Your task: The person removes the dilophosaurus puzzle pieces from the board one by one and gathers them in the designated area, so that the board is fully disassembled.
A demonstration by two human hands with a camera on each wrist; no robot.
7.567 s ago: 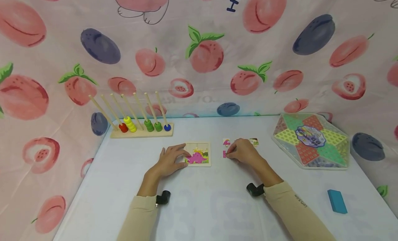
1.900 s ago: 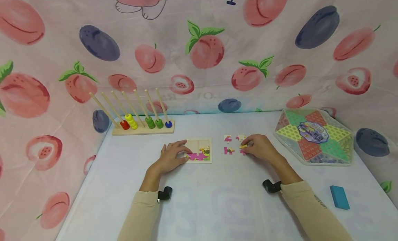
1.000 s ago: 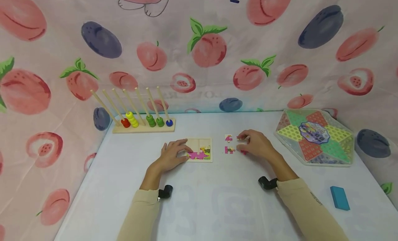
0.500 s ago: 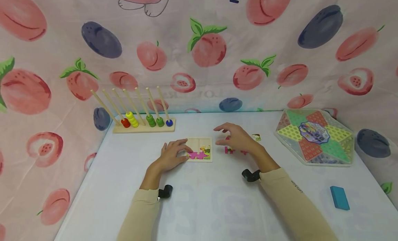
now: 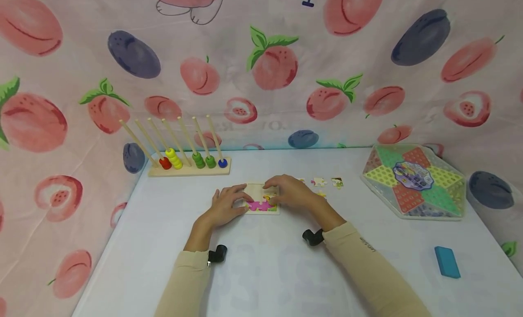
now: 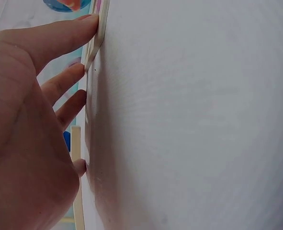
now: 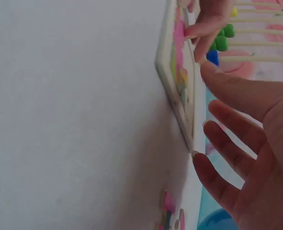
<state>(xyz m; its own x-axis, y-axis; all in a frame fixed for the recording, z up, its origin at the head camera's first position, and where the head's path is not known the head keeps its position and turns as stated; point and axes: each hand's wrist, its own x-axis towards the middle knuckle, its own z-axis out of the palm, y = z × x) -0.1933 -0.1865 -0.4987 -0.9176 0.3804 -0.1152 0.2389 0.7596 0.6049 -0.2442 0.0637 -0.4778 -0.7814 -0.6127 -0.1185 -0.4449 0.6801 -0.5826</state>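
Note:
A square wooden puzzle board [image 5: 261,213] with a pink dinosaur picture lies on the white table. Part of its picture is in place along the bottom and right; bare wood shows at the top. My left hand [image 5: 224,207] rests at its left side, thumb touching the near edge and a finger over the picture. Over the board's right side hovers my right hand [image 5: 292,191], thumb and fingers spread, no piece visible between them. Loose puzzle pieces [image 5: 318,182] lie to the right, some hidden behind the right hand. In the right wrist view more pieces [image 7: 168,202] appear low down.
A wooden bead stacker [image 5: 189,170] with pegs and coloured beads stands at the back left. At the back right sits a hexagonal clear box [image 5: 412,180] of toy parts. A blue block [image 5: 447,262] lies at front right. Fruit-patterned cloth [image 5: 261,71] hangs behind.
Since the earliest frame, the board has lost picture pieces and more loose ones lie at its right. Lately my right hand has moved left from those pieces to the board; my left hand stayed.

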